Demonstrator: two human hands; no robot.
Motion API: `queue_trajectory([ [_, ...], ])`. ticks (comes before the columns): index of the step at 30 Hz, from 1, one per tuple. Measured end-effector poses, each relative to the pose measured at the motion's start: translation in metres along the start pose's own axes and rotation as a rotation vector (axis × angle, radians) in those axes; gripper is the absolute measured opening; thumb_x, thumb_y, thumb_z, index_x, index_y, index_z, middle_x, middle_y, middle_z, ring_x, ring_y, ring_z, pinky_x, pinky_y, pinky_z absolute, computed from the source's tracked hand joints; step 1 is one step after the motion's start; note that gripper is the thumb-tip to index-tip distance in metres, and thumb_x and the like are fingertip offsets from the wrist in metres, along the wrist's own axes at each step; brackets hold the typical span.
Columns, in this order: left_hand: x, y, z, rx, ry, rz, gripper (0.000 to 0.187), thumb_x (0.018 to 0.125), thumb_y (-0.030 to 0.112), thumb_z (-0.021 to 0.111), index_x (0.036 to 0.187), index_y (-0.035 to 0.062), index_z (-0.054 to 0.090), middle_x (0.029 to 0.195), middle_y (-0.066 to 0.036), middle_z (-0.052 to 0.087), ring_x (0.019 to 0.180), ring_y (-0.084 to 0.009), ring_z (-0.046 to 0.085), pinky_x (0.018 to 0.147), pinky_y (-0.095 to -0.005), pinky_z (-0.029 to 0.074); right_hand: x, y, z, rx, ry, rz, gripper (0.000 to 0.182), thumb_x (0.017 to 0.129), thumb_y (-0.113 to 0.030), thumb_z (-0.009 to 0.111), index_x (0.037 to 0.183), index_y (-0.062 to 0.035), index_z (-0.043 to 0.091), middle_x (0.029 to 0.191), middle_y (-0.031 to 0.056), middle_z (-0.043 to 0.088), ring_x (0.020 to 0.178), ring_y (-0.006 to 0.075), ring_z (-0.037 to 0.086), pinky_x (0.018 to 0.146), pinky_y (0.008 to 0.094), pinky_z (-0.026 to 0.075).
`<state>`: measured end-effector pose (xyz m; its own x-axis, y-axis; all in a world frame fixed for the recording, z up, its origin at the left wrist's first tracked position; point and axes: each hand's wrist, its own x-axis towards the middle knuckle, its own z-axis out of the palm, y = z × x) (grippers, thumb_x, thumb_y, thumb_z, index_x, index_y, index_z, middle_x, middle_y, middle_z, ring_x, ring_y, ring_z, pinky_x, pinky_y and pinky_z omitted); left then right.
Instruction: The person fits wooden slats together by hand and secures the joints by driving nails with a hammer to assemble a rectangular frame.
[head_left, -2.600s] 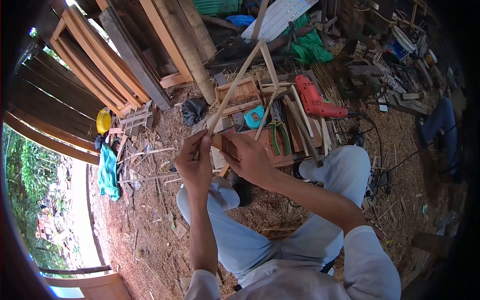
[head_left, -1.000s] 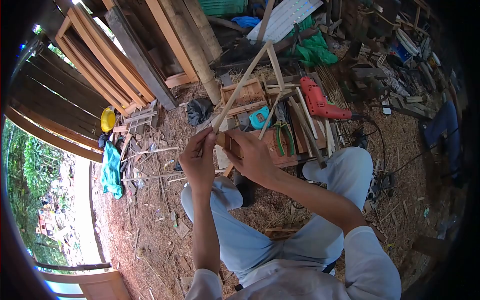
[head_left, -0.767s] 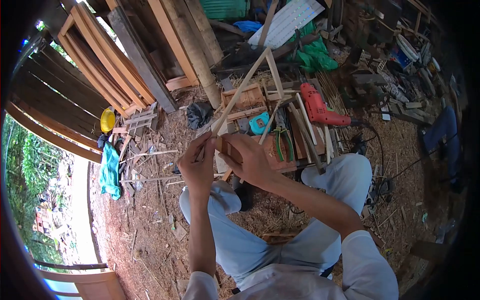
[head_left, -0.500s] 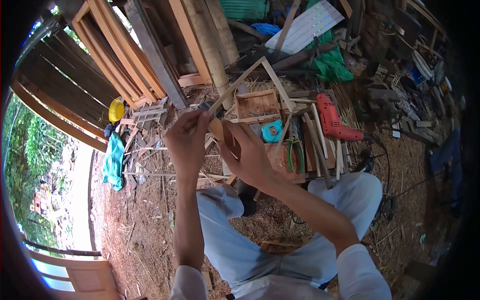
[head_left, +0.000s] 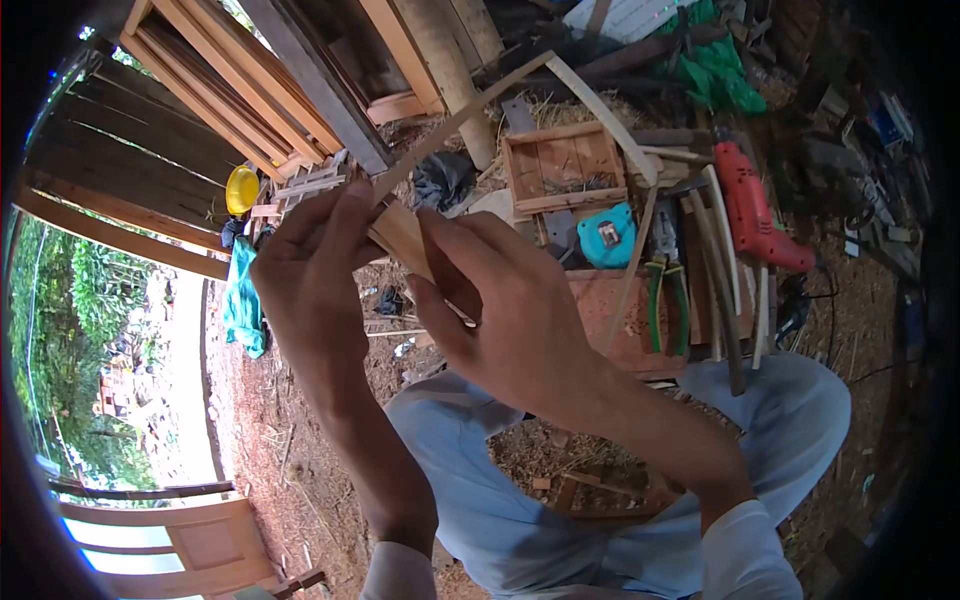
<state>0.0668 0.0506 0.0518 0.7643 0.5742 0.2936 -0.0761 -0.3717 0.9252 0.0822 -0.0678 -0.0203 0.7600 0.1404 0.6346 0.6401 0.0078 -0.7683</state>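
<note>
Pale wood forms the item under handling: a thin strip [head_left: 465, 120] runs up from the hands to a corner, where it meets a second strip [head_left: 605, 115] angled down to the right. A third, narrower strip [head_left: 632, 270] slants from the second one's lower end across the surface [head_left: 590, 300]; whether those two are fastened cannot be told. The left hand [head_left: 310, 285] pinches the near end of the first strip between thumb and fingers. The right hand [head_left: 525, 310] grips a small wooden block [head_left: 405, 240], fingers curled over it, thumb beneath; the block's end sits just beside the strip's held end, and contact between them cannot be confirmed. Both hands are raised over the person's lap, close together. Beyond them, a shallow wooden tray [head_left: 572, 200] contains small dark pieces too fine to identify. A teal tape measure [head_left: 606, 235] lies nearer than the tray, and pliers [head_left: 655, 310] with green-edged handles lie to its right, handles spread toward the person. Farther right, a red power drill [head_left: 750, 195] rests near several loose sticks [head_left: 718, 270]. A black plastic bag [head_left: 443, 182] lies left of the tray.
</note>
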Motion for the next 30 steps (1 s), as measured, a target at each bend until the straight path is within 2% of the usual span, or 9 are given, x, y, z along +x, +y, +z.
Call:
queue_trajectory([
  [5, 0.006, -0.009, 0.001, -0.065, 0.025, -0.004, 0.025, 0.086, 0.013, 0.071, 0.100, -0.0086, 0.070, 0.084, -0.014, 0.072, 0.073, -0.0150, 0.069, 0.068, -0.0241, 0.057, 0.002, -0.001, 0.001, 0.011, -0.074, 0.036, 0.036, 0.081, -0.003, 0.070, 0.113, 0.0078, 0.058, 0.081, 0.0136, 0.057, 0.060, 0.0240, 0.058, 0.054, 0.0371, 0.047],
  [11, 0.009, -0.017, -0.003, -0.084, -0.022, -0.011, 0.025, 0.087, 0.011, 0.070, 0.101, -0.0098, 0.069, 0.086, -0.015, 0.072, 0.074, -0.0150, 0.070, 0.070, -0.0237, 0.057, 0.005, 0.005, 0.002, -0.008, -0.092, 0.049, 0.035, 0.081, -0.003, 0.069, 0.113, 0.0067, 0.059, 0.080, 0.0133, 0.056, 0.060, 0.0241, 0.058, 0.054, 0.0367, 0.046],
  [24, -0.004, -0.019, 0.002, 0.028, -0.058, -0.001, 0.027, 0.089, 0.013, 0.070, 0.102, -0.0108, 0.066, 0.085, -0.016, 0.072, 0.074, -0.0154, 0.070, 0.069, -0.0245, 0.059, 0.000, 0.024, -0.005, 0.006, -0.077, 0.011, 0.038, 0.084, -0.006, 0.066, 0.118, 0.0071, 0.059, 0.088, 0.0171, 0.061, 0.067, 0.0277, 0.062, 0.061, 0.0376, 0.049],
  [26, -0.003, -0.022, 0.002, 0.033, -0.075, 0.008, 0.027, 0.090, 0.013, 0.070, 0.103, -0.0105, 0.066, 0.085, -0.017, 0.072, 0.074, -0.0155, 0.070, 0.068, -0.0242, 0.059, 0.001, 0.024, -0.007, 0.033, -0.135, 0.033, 0.034, 0.083, -0.005, 0.064, 0.113, 0.0106, 0.058, 0.089, 0.0215, 0.060, 0.077, 0.0370, 0.063, 0.068, 0.0434, 0.052],
  [30, -0.004, -0.021, 0.000, 0.099, -0.117, 0.017, 0.026, 0.092, 0.013, 0.068, 0.105, -0.0097, 0.066, 0.085, -0.017, 0.072, 0.075, -0.0155, 0.071, 0.067, -0.0241, 0.059, 0.000, 0.029, -0.008, 0.026, -0.140, 0.031, 0.034, 0.083, -0.005, 0.064, 0.113, 0.0103, 0.058, 0.090, 0.0220, 0.060, 0.077, 0.0376, 0.063, 0.069, 0.0437, 0.052],
])
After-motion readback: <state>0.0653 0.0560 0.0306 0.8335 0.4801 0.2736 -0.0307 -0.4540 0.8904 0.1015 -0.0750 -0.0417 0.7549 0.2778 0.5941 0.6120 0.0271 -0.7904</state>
